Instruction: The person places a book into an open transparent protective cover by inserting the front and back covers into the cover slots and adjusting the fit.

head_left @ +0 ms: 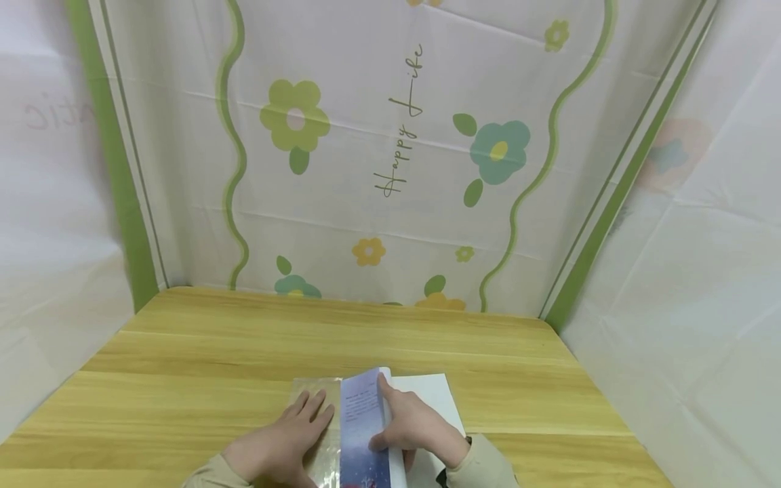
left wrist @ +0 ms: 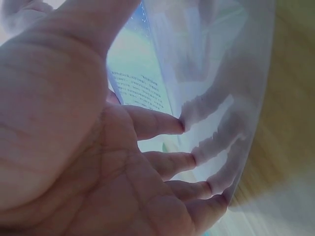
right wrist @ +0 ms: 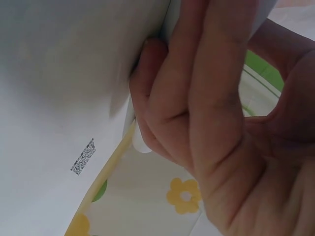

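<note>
Rising tallest in my head view, a white backdrop sheet point(head_left: 342, 190), lightly creased, carries two wavy green lines, five whole rounded-petal flowers, others cut by its edges, and one "Happy Life" script. Two more pale, wrinkled sheets flank it, one on the left point(head_left: 55, 203) and one on the right point(head_left: 714, 305), making three. Below them I have one desk point(head_left: 201, 352), streaked with yellow wood grain, its far corners rounded. At its near edge, in the middle, lies one book point(head_left: 363, 413), smooth blue-violet with small lines of print, its edge beside the hand rounded and white. One strip of clear plastic film point(head_left: 323, 451), glossy and rippled, extends along its left side; one flat white sheet point(head_left: 427, 386) lies on its right.

I count two bare hands. The left hand point(head_left: 287, 434) is spread, fingers nearly straight, tips pressing the film; my left wrist view shows four of them against it. The right hand point(head_left: 415, 423) grips the book's rounded edge, thumb on top and other fingers tucked beneath. Two beige sleeves point(head_left: 485, 464) end at the wrists. Smallest, one speckled black-and-white patch point(right wrist: 82, 156) marks a smooth white surface in my right wrist view.
</note>
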Demonstrator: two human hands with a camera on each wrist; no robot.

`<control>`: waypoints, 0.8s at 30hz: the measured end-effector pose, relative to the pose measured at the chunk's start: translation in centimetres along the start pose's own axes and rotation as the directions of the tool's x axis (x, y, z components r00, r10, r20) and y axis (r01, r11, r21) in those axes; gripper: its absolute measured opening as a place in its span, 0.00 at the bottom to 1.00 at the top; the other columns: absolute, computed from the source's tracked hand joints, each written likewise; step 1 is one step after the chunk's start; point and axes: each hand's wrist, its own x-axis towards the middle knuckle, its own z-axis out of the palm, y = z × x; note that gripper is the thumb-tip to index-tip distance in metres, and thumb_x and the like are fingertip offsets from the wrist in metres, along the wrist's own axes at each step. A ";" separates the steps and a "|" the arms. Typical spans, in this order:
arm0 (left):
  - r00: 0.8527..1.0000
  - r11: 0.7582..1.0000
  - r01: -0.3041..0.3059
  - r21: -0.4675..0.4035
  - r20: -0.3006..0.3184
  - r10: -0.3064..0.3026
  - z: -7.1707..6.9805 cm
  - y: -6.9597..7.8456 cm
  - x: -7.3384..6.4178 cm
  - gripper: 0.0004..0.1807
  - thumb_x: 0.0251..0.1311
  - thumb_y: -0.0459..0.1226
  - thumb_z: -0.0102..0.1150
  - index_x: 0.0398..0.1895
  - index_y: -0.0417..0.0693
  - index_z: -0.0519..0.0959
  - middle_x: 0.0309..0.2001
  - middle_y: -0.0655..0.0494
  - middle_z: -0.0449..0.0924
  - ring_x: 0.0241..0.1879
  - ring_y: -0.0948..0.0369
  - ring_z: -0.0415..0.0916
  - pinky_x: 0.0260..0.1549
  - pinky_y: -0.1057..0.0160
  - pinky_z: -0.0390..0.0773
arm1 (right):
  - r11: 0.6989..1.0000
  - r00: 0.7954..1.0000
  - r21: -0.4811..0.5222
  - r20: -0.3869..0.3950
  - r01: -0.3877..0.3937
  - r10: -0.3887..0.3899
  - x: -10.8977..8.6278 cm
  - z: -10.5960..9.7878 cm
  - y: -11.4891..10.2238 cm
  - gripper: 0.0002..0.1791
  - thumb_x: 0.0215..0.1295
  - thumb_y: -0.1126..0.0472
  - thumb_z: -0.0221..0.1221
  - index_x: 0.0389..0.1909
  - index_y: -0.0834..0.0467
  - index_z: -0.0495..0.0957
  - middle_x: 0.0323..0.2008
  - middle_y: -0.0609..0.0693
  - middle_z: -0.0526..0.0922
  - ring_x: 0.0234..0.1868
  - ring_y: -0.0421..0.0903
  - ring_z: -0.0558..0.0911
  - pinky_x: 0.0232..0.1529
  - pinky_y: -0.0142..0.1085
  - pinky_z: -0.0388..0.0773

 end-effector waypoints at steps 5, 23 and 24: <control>1.000 1.000 0.007 -0.001 -0.003 -0.007 0.2 -0.2 0.1 0.69 0.31 0.64 0.77 0.70 0.29 0.59 0.71 0.25 0.48 0.68 0.26 0.42 0.62 0.33 0.54 | 1.000 1.000 -0.021 -0.002 -0.009 0.009 0.0 0.2 -0.1 0.60 0.45 0.65 0.75 0.76 0.63 0.49 0.27 0.62 0.79 0.08 0.51 0.78 0.07 0.44 0.75; 1.000 1.000 -0.005 -0.008 0.002 0.005 0.2 -0.2 0.1 0.68 0.31 0.63 0.78 0.70 0.28 0.59 0.70 0.24 0.49 0.67 0.25 0.42 0.62 0.32 0.54 | 1.000 0.999 -0.024 0.033 0.011 -0.010 0.0 -0.2 0.2 0.57 0.50 0.61 0.74 0.76 0.64 0.49 0.25 0.57 0.79 0.08 0.50 0.77 0.09 0.45 0.76; 1.000 1.000 -0.007 -0.010 0.002 0.007 0.1 -0.2 0.1 0.68 0.32 0.63 0.78 0.70 0.27 0.59 0.70 0.24 0.49 0.67 0.25 0.42 0.62 0.32 0.53 | 0.999 0.999 -0.029 0.035 0.014 -0.013 0.0 -0.2 0.2 0.57 0.50 0.61 0.75 0.76 0.64 0.49 0.25 0.57 0.80 0.07 0.50 0.77 0.09 0.45 0.76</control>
